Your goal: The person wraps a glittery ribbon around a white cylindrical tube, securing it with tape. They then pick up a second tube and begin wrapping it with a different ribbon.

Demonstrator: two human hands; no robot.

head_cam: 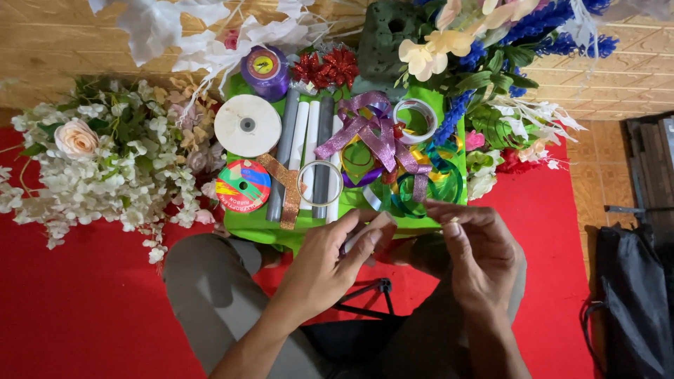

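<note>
left hand [335,261] pinching a small pale roll [359,237], fingers curled shut round it | right hand [477,249] just right of it, fingertips pinched, contents unclear | roll lies between both hands, nearer the left | green tray [253,226] just beyond

Both hands, left hand [330,263] and right hand [477,256], meet over the green tray [260,226] (ribbon spools inside).

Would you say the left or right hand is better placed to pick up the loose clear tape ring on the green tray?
Probably the left hand: it sits nearer the clear tape ring, almost directly below it, while the right hand lies further to the side.
</note>
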